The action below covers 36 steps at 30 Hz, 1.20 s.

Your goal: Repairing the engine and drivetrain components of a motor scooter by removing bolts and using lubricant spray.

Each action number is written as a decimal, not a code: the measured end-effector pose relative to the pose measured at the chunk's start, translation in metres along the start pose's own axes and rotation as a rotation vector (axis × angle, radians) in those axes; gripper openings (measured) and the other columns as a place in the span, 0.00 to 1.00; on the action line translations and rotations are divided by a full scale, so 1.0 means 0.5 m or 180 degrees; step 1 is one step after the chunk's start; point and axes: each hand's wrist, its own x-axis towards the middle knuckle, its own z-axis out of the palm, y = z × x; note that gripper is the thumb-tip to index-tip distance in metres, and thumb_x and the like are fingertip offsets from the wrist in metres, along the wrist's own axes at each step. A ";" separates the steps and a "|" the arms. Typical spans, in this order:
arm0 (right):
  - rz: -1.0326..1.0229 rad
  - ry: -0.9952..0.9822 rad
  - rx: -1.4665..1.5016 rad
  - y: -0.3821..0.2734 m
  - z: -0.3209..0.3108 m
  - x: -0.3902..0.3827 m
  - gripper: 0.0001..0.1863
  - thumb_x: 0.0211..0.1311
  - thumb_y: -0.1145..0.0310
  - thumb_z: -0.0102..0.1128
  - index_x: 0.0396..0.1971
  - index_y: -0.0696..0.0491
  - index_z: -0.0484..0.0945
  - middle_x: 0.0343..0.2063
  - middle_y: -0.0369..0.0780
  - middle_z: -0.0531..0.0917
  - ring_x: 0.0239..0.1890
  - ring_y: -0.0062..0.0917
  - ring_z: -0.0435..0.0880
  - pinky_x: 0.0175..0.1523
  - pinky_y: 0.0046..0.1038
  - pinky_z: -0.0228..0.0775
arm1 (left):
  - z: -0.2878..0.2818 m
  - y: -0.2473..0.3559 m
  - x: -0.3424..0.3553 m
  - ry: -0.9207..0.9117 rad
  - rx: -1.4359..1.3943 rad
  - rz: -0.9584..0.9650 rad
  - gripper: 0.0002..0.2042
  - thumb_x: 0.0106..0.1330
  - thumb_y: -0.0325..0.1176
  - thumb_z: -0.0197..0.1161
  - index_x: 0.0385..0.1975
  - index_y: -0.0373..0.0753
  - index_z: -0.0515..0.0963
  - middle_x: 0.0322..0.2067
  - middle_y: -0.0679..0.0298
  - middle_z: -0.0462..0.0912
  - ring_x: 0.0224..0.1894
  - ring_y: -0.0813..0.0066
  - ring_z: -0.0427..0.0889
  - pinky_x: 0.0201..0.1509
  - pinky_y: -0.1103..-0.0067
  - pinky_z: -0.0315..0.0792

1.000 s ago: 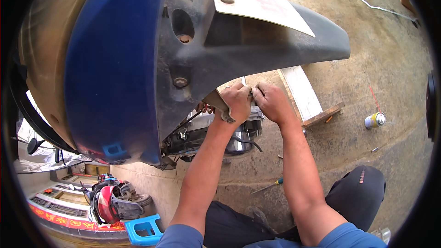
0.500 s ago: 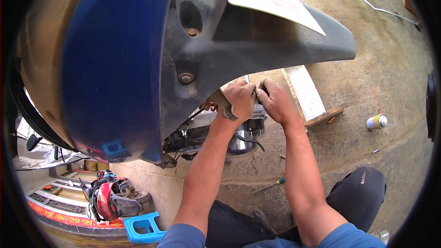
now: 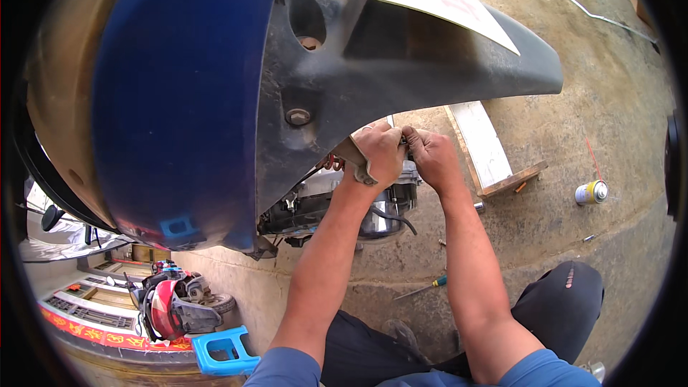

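Observation:
Under the dark plastic rear fender (image 3: 459, 64) of a blue scooter (image 3: 179, 86), both my hands meet, fingertips almost touching. My left hand (image 3: 381, 152) is closed, its wrist beside a metal bracket (image 3: 356, 156). Thumb and fingers of my right hand (image 3: 434, 159) are pinched together right next to it. Something small and dark shows between the two hands, too covered by fingers to name. Below them lies the engine part (image 3: 308, 204) of the scooter, with a black hose (image 3: 394, 219) sticking out.
A board (image 3: 481, 145) with a wooden crosspiece lies beyond my right hand. Farther right stands a spray can (image 3: 591, 193) with a red straw. A screwdriver (image 3: 421, 287) lies between my forearms. A blue plastic stool (image 3: 224, 351) and a red scooter (image 3: 172, 308) are at lower left.
Both hands have shifted slightly right in the picture, as have the fender and bracket. My right fingers have drawn in closer against my left hand.

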 end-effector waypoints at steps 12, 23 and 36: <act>-0.0147 0.0165 0.0038 0.006 -0.007 0.004 0.26 0.79 0.50 0.56 0.35 0.61 0.85 0.28 0.54 0.85 0.33 0.52 0.86 0.38 0.44 0.75 | 0.002 0.002 0.004 0.0035 -0.0034 0.0033 0.11 0.64 0.34 0.68 0.42 0.37 0.88 0.39 0.55 0.87 0.47 0.50 0.86 0.54 0.61 0.79; -0.0683 0.0149 -0.0524 0.012 -0.014 0.004 0.22 0.79 0.52 0.57 0.41 0.59 0.84 0.33 0.55 0.85 0.39 0.51 0.84 0.45 0.43 0.74 | 0.002 0.004 0.000 0.0029 -0.0065 -0.0009 0.10 0.65 0.34 0.68 0.43 0.39 0.88 0.40 0.56 0.87 0.47 0.51 0.86 0.53 0.60 0.79; -0.0060 -0.0100 -0.0034 0.003 -0.014 -0.001 0.22 0.78 0.54 0.56 0.38 0.60 0.83 0.36 0.55 0.85 0.41 0.53 0.83 0.46 0.46 0.73 | 0.007 -0.001 0.000 0.0002 -0.0041 0.0000 0.10 0.64 0.35 0.69 0.42 0.39 0.88 0.39 0.56 0.87 0.47 0.51 0.86 0.54 0.61 0.79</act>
